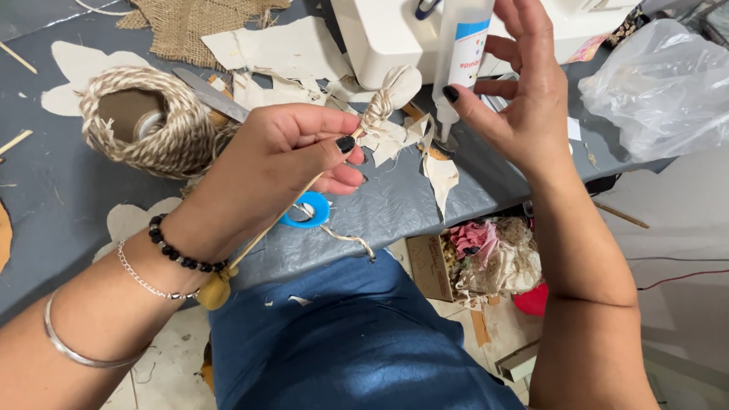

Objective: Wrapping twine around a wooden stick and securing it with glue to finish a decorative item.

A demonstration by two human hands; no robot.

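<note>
Looking down past both hands, we see the grey table (45,212) spread under everything, and beyond the fingertips a white sewing machine (380,38) stands at its far side. Right of the right hand, a crumpled clear plastic bag (657,83) sits at the table edge. Left of the left hand lies a fat spool of brown-and-white twine (148,125), and beyond it a scrap of burlap (190,26). Below the right forearm, on the floor, an open cardboard box (437,266) holds pink and cream fabric scraps.

Now the hands. Our left hand (266,171) is curled nearly closed, thumb and fingers pinching a thin wooden stick (262,235); at its tip, between the two hands, sits a cream fabric bundle wrapped in twine (387,95). Our right hand (524,99) is half open, thumb and fingers loosely around a white glue bottle (459,61) with a blue-and-white label, nozzle pointing down at the fabric scraps on the table. Just under the left hand, a blue scissor handle (307,212) peeks out.
</note>
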